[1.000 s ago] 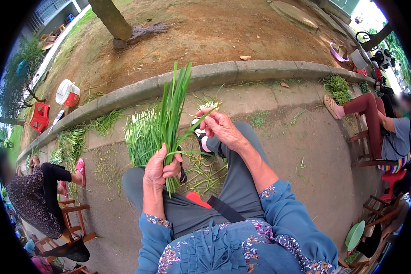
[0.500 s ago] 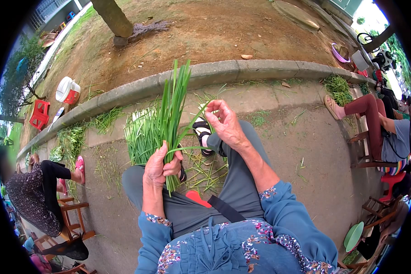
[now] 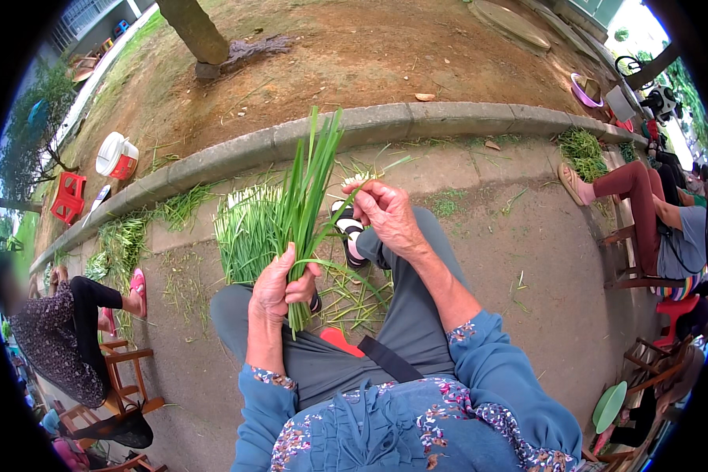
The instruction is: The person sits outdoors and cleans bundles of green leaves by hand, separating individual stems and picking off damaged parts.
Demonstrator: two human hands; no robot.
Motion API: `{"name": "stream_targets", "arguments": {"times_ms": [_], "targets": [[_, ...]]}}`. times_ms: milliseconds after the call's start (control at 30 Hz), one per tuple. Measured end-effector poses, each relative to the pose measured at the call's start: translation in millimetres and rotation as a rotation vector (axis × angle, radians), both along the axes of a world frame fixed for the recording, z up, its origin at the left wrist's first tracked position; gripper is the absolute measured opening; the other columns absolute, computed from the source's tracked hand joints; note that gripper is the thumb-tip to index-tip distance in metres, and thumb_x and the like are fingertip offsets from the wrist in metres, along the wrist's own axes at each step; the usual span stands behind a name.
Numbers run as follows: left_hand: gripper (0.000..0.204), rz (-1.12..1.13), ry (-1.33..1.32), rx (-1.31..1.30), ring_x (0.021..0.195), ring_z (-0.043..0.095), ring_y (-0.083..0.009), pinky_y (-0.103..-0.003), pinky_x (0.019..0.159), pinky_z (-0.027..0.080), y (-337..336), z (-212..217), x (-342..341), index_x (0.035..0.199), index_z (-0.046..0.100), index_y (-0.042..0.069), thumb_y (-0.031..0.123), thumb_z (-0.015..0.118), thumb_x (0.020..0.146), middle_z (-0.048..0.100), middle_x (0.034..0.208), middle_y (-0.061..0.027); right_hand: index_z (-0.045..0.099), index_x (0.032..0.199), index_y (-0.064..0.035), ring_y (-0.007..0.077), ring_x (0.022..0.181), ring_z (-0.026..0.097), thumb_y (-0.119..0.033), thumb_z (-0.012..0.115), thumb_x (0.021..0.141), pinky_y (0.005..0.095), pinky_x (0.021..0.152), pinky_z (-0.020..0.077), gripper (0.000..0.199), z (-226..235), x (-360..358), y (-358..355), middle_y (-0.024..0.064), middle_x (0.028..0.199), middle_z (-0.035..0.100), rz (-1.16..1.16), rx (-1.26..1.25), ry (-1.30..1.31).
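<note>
My left hand (image 3: 279,285) grips a bunch of long green leafy stalks (image 3: 305,197) upright above my lap. My right hand (image 3: 385,212) is raised beside the bunch and pinches a single thin green stalk (image 3: 340,211) that bends from the bunch toward its fingers. A pile of the same green stalks (image 3: 248,228) lies on the pavement just beyond my knees, and loose trimmings (image 3: 354,287) litter the ground by my sandalled foot (image 3: 348,228).
A concrete curb (image 3: 385,122) runs across ahead, with bare earth and a tree trunk (image 3: 197,35) beyond. A seated person (image 3: 63,330) is at the left, another (image 3: 653,212) at the right on wooden chairs. More greens (image 3: 118,244) lie along the curb; a white bucket (image 3: 116,156) stands behind it.
My right hand has shifted slightly to the right and down, drawing a single stalk away from the bunch. My left hand keeps the bunch in place.
</note>
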State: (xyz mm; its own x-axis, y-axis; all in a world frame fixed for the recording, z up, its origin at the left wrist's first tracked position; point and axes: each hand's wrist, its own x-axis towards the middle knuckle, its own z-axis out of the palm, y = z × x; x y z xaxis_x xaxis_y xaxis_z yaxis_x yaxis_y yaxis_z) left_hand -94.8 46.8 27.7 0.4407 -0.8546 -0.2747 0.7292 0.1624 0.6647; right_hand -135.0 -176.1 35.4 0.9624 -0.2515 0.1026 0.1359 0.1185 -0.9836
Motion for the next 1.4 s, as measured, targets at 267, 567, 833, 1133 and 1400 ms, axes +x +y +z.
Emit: {"name": "stream_targets", "arguments": {"times_ms": [267,567,833,1133,1400], "targets": [[0.052,0.013,0.005,0.083,0.031,0.023,-0.0057,-0.021,0.033,0.02,-1.4,5.4,-2.1,0.082,0.057,-0.001,0.045,0.034,0.092,0.03,0.041,0.004,0.06,0.078,-0.001,0.0197,0.047,0.056,-0.01,0.05,0.081,0.0314,0.046,0.0425,0.014,3.7,-1.1,5.0,0.0115,0.054,0.055,-0.323,-0.56,-0.011],[0.055,-0.013,-0.03,0.184,0.031,0.022,-0.0051,-0.022,0.034,0.017,-9.7,4.8,-2.2,0.081,0.058,0.0,0.05,0.036,0.09,0.029,0.041,0.0058,0.056,0.063,-0.001,0.024,0.046,0.053,-0.011,0.05,0.075,0.0344,0.047,0.0405,0.016,-15.9,6.5,-18.2,0.0139,0.052,0.054,-0.665,-0.643,0.077],[0.052,0.076,0.034,0.156,0.031,0.021,-0.005,-0.021,0.033,0.017,-5.8,4.9,0.2,0.081,0.057,0.001,0.048,0.037,0.09,0.029,0.042,0.0047,0.06,0.084,-0.001,0.0038,0.055,0.046,-0.014,0.046,0.089,0.0213,0.05,0.0376,0.019,7.9,-6.3,2.6,-0.0025,0.062,0.056,-0.259,-0.169,0.091],[0.051,0.06,0.016,0.216,0.031,0.021,-0.0051,-0.021,0.033,0.017,-7.1,5.1,1.3,0.079,0.057,0.002,0.048,0.039,0.09,0.029,0.041,0.0044,0.059,0.099,-0.0015,0.0045,0.065,0.051,-0.011,0.048,0.09,0.0192,0.058,0.0435,0.017,-5.4,-2.1,25.5,0.0026,0.084,0.062,-0.043,-0.158,-0.024],[0.052,0.067,-0.009,0.244,0.031,0.022,-0.0048,-0.021,0.033,0.017,-8.3,6.4,0.6,0.079,0.057,0.002,0.049,0.039,0.089,0.029,0.041,0.0047,0.063,0.092,-0.0019,0.0103,0.064,0.055,-0.005,0.059,0.08,0.0257,0.058,0.0437,0.013,2.0,-5.5,22.8,0.0045,0.074,0.058,-0.066,-0.576,-0.083]]}}
